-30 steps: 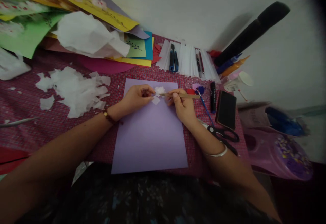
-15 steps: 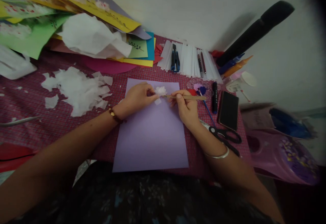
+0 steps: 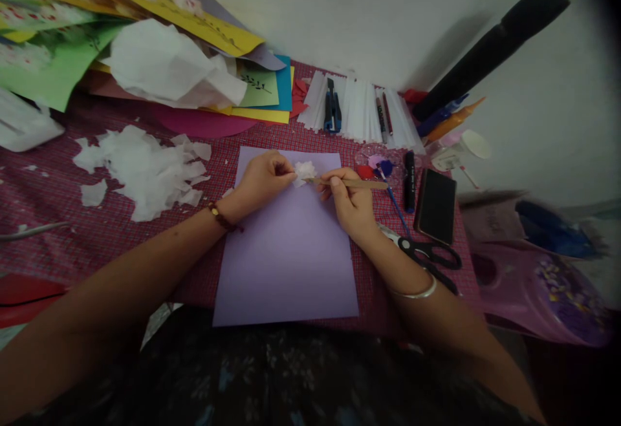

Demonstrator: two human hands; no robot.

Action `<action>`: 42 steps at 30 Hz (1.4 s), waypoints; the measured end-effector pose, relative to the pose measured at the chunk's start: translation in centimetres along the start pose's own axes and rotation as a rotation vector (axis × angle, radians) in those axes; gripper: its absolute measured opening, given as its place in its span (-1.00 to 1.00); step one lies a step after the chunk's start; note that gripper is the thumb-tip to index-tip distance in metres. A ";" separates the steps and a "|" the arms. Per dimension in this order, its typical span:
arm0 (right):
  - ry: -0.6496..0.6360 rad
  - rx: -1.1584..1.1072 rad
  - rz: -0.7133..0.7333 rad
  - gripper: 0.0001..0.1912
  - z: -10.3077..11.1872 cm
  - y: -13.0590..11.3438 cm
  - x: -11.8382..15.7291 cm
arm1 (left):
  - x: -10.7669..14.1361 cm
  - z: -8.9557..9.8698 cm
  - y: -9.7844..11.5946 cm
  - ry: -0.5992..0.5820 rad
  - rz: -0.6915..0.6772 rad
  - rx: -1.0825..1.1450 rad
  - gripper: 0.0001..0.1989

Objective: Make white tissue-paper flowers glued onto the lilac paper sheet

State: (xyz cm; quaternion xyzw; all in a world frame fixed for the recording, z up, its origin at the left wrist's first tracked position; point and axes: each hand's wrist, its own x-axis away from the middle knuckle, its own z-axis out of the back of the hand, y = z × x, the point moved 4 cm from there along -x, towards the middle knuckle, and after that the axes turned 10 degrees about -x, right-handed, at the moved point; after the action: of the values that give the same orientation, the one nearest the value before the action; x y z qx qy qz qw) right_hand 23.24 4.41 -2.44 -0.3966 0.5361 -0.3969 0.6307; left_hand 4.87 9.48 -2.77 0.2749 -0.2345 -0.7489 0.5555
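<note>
A purple sheet of paper (image 3: 286,258) lies in front of me, with a small ruffled tuft of white tissue paper (image 3: 305,169) near its top edge. My left hand (image 3: 266,177) rests on the sheet's upper left, thumb and forefinger pinched at the tuft's left edge on a bit of white tissue. My right hand (image 3: 350,203) grips a flat tan wooden stick (image 3: 359,183) like a pen, and its tip touches the tuft's lower side. The curled fingers partly hide the stick's middle.
Left lies a heap of cut tissue pieces (image 3: 150,167). Coloured papers (image 3: 272,83) and crumpled tissue (image 3: 160,67) sit behind. A box cutter (image 3: 332,109) rests on white strips (image 3: 356,112). At right are a paint palette (image 3: 366,154), thin brush (image 3: 398,209), marker (image 3: 409,183), phone (image 3: 436,206) and scissors (image 3: 431,258).
The small tissue square that lay below the tuft now sits up against it. The stick's tip has shifted slightly left into the tuft's lower edge, and the view has moved a little.
</note>
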 end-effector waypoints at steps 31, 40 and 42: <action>-0.317 0.596 0.334 -0.78 -1.2 -1.4 0.8 | 5.9 9.8 -1.5 0.120 0.032 0.026 -0.94; 0.002 0.070 0.010 -0.74 0.7 -0.3 0.6 | 7.3 7.9 -3.7 -0.176 -0.050 -0.545 -0.84; 0.025 0.014 -0.022 -0.72 0.9 0.0 0.4 | 7.0 7.8 -3.9 -0.217 -0.030 -0.530 -0.86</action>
State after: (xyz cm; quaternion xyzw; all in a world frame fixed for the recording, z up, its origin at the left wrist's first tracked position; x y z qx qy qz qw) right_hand 24.15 4.07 -2.50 -0.3933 0.5367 -0.4126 0.6222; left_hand -4.77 4.14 -0.65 0.0418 -0.0847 -0.8174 0.5683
